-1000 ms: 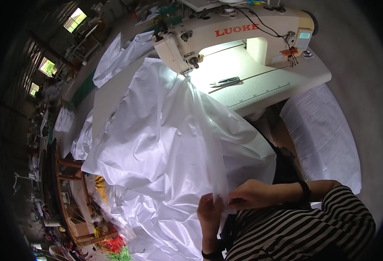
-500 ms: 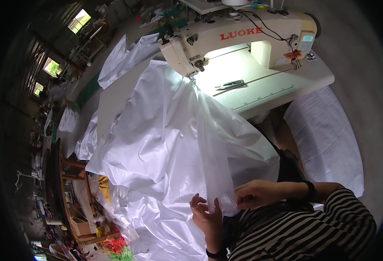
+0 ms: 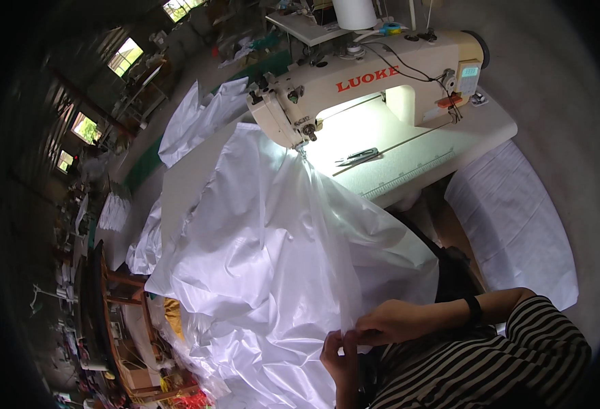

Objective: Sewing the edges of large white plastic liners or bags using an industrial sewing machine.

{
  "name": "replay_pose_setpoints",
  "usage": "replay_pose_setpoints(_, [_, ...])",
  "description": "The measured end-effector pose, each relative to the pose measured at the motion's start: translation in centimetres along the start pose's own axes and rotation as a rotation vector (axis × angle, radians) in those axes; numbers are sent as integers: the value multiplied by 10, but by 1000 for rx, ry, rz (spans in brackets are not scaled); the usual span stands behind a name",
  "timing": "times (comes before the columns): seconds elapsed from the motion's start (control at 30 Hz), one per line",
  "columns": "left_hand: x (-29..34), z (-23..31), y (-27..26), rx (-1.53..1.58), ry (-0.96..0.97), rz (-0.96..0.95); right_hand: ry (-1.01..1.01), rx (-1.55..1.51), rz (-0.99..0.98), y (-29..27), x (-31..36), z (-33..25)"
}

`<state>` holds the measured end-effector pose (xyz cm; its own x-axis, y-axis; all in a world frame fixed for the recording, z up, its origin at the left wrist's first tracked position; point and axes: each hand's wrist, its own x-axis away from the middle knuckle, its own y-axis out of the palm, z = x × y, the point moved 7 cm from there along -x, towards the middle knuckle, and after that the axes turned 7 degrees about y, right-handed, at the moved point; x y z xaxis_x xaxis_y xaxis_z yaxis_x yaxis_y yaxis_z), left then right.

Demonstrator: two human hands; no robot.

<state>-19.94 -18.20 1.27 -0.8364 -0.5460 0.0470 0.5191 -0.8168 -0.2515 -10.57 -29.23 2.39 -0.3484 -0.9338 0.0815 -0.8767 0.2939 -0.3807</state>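
White, glossy fabric [image 3: 273,273] is billowing in soft, creased folds from the sewing machine [image 3: 368,82] down over the worktop [image 3: 416,163] toward the person's lap. Since a second ago, the left hand [image 3: 341,358] has been rising to meet the right hand [image 3: 388,320], and both are now pinching the same thin edge of the fabric just in front of the striped sleeve [image 3: 484,368]. It seems the edge is being gathered and aligned. Slim metal snips [image 3: 356,157] are lying well beyond both hands.
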Motion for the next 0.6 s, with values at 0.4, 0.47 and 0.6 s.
replay_pose_setpoints(0.4, [7, 50, 8, -484, 627, 68, 200, 549, 884, -110, 90, 33])
replay_pose_setpoints(0.47, [7, 56, 20, -485, 665, -55, 262, 520, 852, -117, 100, 58])
replay_pose_setpoints(0.6, [2, 71, 36, -504, 784, -186, 421, 138, 372, -65, 97, 78])
